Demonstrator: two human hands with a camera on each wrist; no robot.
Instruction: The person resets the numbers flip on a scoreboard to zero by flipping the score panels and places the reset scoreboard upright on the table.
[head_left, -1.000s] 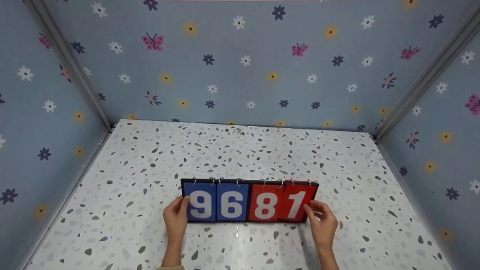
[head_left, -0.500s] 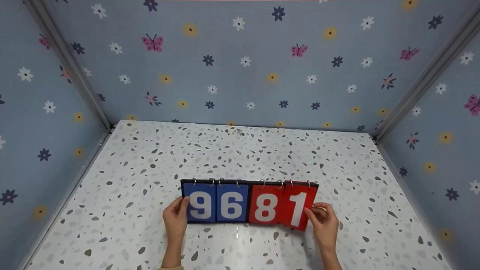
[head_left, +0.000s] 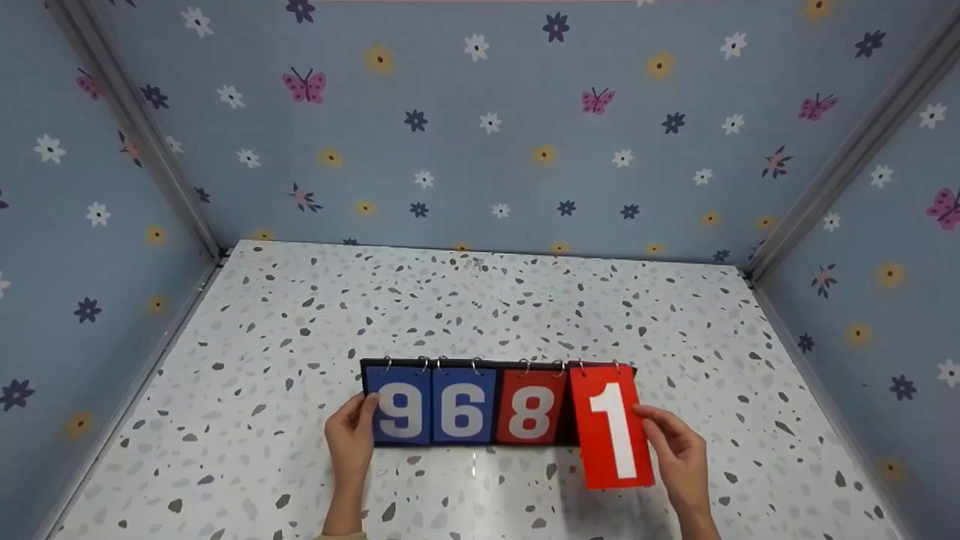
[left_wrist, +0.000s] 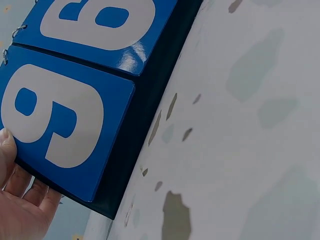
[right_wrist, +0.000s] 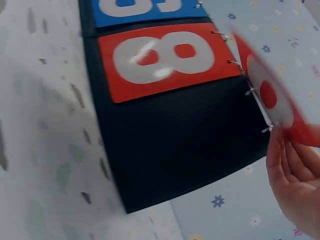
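A black flip scoreboard (head_left: 568, 424) with ring-bound number cards stands at the front of the table. Blue cards show 9 (head_left: 400, 409) and 6 (head_left: 463, 409); a red card shows 8 (head_left: 531, 412). My left hand (head_left: 349, 435) grips the board's left edge, thumb over the front and fingers behind, as the left wrist view confirms. My right hand (head_left: 681, 457) pinches the side of the red 1 card (head_left: 592, 450), lifted off the board on its rings. The right wrist view has this raised red card (right_wrist: 270, 92) blurred, with bare black backing (right_wrist: 185, 140) exposed.
The speckled white table (head_left: 450, 307) extends behind and around the scoreboard. Blue walls (head_left: 480, 90) with flowers and butterflies enclose the back and both sides, joined by grey corner posts (head_left: 847, 157).
The red 1 card has swung up from the board toward the camera. My right hand has moved right and outward with it. My left hand has stayed in place.
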